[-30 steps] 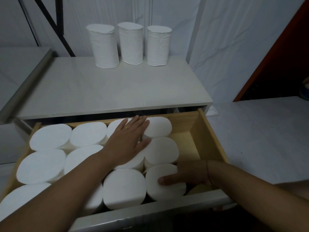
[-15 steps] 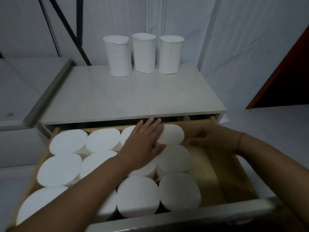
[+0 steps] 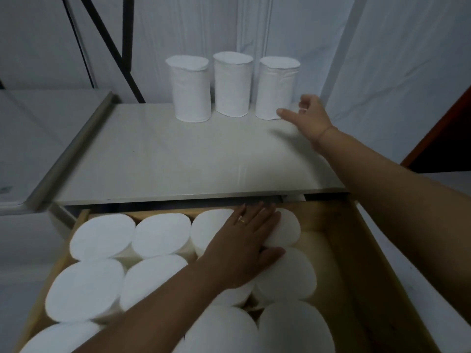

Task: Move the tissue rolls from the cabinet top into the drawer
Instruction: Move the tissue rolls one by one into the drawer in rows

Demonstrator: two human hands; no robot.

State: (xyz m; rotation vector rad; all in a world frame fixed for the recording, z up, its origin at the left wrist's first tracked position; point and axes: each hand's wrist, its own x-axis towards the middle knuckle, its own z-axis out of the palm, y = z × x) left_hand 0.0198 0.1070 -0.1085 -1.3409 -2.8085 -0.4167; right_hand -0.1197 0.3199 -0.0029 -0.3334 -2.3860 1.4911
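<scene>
Your right grip [image 3: 309,115] is spread. The thumb is stretched toward the base of the rightmost tissue roll [image 3: 276,87], and the fingers are loosely curved just beside it. It holds nothing. You cannot tell whether the thumb tip touches the roll.

Your left grip [image 3: 244,248] lies flat with the fingers straight. It rests on the tops of the packed tissue rolls [image 3: 102,236], which stand upright in the open drawer [image 3: 369,250].

Three rolls stand in a row at the rear of the cabinet top [image 3: 178,154]: the rightmost, the middle roll [image 3: 232,84] and the leftmost roll [image 3: 190,89].

Compared with half a second ago, your right grip has left the drawer's rear right corner and risen to the cabinet top. Your left grip has stayed in place, and the three rolls have not moved.
</scene>
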